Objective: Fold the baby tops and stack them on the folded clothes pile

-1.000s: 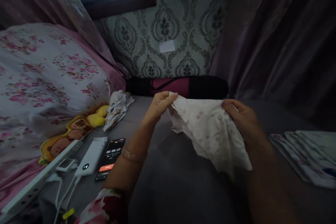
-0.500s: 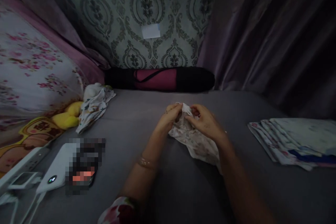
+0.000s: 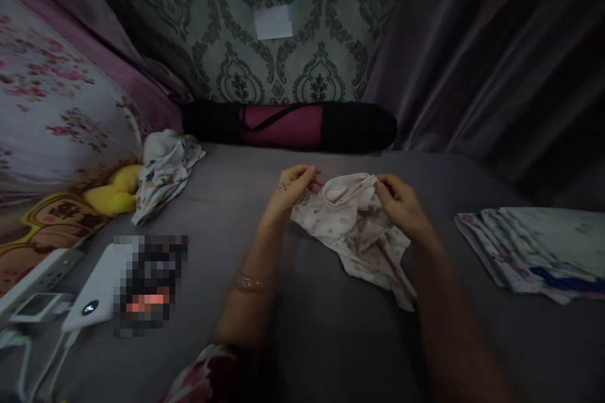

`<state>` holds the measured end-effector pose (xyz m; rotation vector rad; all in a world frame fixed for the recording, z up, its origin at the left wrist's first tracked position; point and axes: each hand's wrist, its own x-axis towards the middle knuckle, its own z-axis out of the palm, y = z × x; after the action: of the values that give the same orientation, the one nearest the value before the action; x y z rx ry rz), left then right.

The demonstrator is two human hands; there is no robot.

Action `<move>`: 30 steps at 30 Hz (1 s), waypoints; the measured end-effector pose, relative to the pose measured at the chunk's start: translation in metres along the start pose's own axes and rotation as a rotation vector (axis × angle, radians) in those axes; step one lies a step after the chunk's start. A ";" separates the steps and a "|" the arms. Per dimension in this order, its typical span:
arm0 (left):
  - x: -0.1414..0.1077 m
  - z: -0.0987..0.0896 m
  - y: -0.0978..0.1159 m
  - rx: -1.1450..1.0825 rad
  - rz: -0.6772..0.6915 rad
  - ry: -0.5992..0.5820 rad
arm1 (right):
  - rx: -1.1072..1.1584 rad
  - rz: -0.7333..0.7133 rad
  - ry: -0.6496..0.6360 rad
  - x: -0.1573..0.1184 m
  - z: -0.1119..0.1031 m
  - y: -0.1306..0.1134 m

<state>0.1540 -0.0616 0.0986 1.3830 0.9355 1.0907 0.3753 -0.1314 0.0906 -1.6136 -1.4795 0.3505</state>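
Observation:
A pale garment with a small print (image 3: 350, 227) hangs in loose folds over the grey sheet, its round banded opening facing up. At the right end of that opening, my right hand (image 3: 401, 204) pinches the edge between thumb and fingers. My left hand (image 3: 295, 189) is at the garment's left side, thumb and fingers curled together near its edge; the fingertips are partly blurred, and they seem to hold the cloth there. The lower end of the garment trails toward my right forearm.
Folded cloths (image 3: 543, 245) lie at the right. A black and pink roll (image 3: 283, 126) rests against the wall. On the left are a printed cloth (image 3: 165, 179), a yellow plush (image 3: 113, 192), a white power bank (image 3: 101, 289), a power strip (image 3: 51, 274) and a pixelated item.
My hands have moved apart, and the garment's banded opening is now spread between them. The view has tilted slightly downward.

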 end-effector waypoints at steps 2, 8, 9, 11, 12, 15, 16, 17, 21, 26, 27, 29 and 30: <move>0.002 -0.008 -0.002 0.037 0.016 0.042 | -0.001 0.028 0.020 -0.001 -0.007 -0.003; -0.002 -0.018 -0.008 0.049 -0.038 -0.191 | 0.049 0.043 0.038 -0.002 -0.018 -0.002; -0.002 -0.018 -0.010 0.050 -0.044 -0.240 | 0.053 0.046 0.035 -0.003 -0.019 -0.001; -0.001 -0.017 -0.016 0.067 -0.039 -0.292 | 0.066 0.045 0.030 -0.003 -0.021 0.001; 0.000 -0.015 -0.020 0.082 -0.032 -0.298 | 0.073 0.043 0.029 -0.003 -0.022 0.000; 0.003 -0.010 -0.031 0.129 -0.019 -0.313 | 0.088 0.051 0.017 -0.005 -0.025 -0.004; 0.004 -0.008 -0.034 0.135 -0.019 -0.322 | 0.098 0.056 0.007 -0.006 -0.026 -0.006; 0.005 -0.006 -0.037 0.138 -0.020 -0.332 | 0.116 0.061 -0.003 -0.006 -0.027 -0.009; 0.004 0.001 -0.039 0.178 -0.020 -0.308 | 0.202 0.045 -0.014 -0.009 -0.030 -0.013; 0.000 -0.005 -0.029 0.135 -0.017 -0.243 | 0.180 -0.008 -0.008 -0.010 -0.038 -0.008; -0.002 -0.009 -0.024 0.113 -0.023 -0.256 | 0.175 -0.014 -0.021 -0.010 -0.041 -0.008; -0.006 -0.019 -0.011 0.090 -0.022 -0.287 | 0.192 -0.013 -0.095 -0.010 -0.049 -0.011; -0.008 -0.026 -0.001 0.094 -0.012 -0.303 | 0.212 -0.004 -0.162 -0.010 -0.054 -0.014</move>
<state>0.1273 -0.0623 0.0960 1.5656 0.7796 0.8075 0.4026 -0.1639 0.1277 -1.4399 -1.5097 0.6273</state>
